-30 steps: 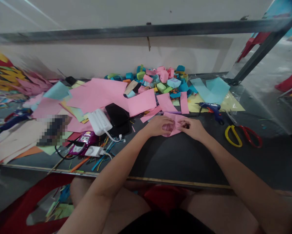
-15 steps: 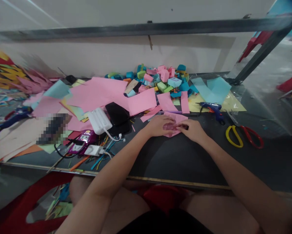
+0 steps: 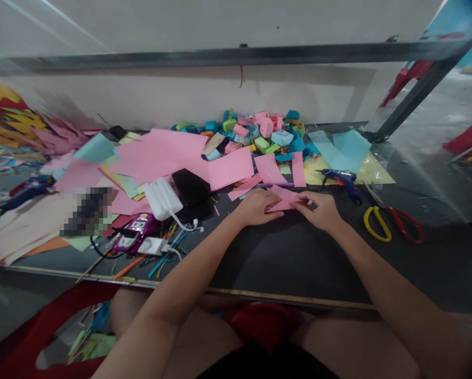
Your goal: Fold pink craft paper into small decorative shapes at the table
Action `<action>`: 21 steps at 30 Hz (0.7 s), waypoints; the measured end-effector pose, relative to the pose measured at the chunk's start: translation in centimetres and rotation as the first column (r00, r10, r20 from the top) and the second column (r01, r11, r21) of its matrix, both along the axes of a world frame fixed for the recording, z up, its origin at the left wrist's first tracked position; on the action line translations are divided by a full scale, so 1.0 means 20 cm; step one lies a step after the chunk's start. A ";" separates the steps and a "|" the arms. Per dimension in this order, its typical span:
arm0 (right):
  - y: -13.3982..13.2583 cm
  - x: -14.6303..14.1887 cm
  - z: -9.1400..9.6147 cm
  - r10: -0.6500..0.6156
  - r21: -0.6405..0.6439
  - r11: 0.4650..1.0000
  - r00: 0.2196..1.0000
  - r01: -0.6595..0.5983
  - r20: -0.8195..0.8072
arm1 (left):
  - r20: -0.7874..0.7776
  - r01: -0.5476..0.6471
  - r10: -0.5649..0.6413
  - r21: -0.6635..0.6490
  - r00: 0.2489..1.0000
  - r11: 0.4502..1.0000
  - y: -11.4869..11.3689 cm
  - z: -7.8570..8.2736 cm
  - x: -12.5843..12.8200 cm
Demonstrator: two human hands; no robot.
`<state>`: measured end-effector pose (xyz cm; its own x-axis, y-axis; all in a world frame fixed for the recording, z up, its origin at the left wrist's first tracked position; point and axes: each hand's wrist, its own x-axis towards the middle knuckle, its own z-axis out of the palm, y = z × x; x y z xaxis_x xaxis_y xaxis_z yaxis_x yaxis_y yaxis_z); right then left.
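A small piece of pink paper (image 3: 285, 198) is between my hands on the dark tabletop, and it looks folded over. My left hand (image 3: 255, 207) holds its left part, fingers over the paper and thumb along the near edge. On the other side, my right hand (image 3: 320, 209) pinches the paper's right end between thumb and fingers. Just beyond lie cut pink strips (image 3: 270, 168) and a purple pen-like stick (image 3: 277, 185), partly hidden by the paper pieces.
Scissors (image 3: 378, 223) with yellow and red handles and a blue glue gun (image 3: 340, 180) lie to the right. Small folded paper boxes (image 3: 265, 129) are heaped at the back. Leftward are a white power bank (image 3: 162, 197), a purple power strip (image 3: 141, 229) and pink sheets (image 3: 168, 150).
The pink paper was spread wider, with a creased middle; now it is folded into a narrower shape. Both hands stay on it, and the view has tipped slightly upward.
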<state>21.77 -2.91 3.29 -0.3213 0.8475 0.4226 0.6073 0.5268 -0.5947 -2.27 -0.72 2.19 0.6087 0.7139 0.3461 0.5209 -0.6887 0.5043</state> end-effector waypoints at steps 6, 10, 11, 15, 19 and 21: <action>0.01 0.00 0.03 -0.207 -0.121 0.977 0.893 0.173 -0.398 | 0.508 -0.130 0.328 -0.385 0.797 0.914 0.01 -0.01 0.02; 0.05 0.01 0.03 -0.149 -0.339 0.941 0.874 -0.019 -0.462 | 0.581 -0.157 0.422 -0.450 0.696 0.879 0.05 -0.03 0.02; 0.05 0.01 0.03 -0.144 -0.370 0.929 0.885 -0.034 -0.444 | 0.576 -0.174 0.439 -0.457 0.689 0.872 0.06 -0.04 0.02; 0.04 0.01 0.03 -0.196 -0.363 0.930 0.919 0.064 -0.342 | 0.551 -0.269 0.495 -0.441 0.672 0.856 0.06 -0.04 0.02; 0.05 0.03 0.02 -0.210 -0.312 0.944 0.921 0.104 -0.328 | 0.533 -0.300 0.494 -0.411 0.687 0.861 0.04 -0.03 0.02; 0.06 0.03 0.00 -0.222 -0.316 0.942 0.915 0.112 -0.338 | 0.515 -0.316 0.488 -0.388 0.705 0.866 0.04 -0.02 0.02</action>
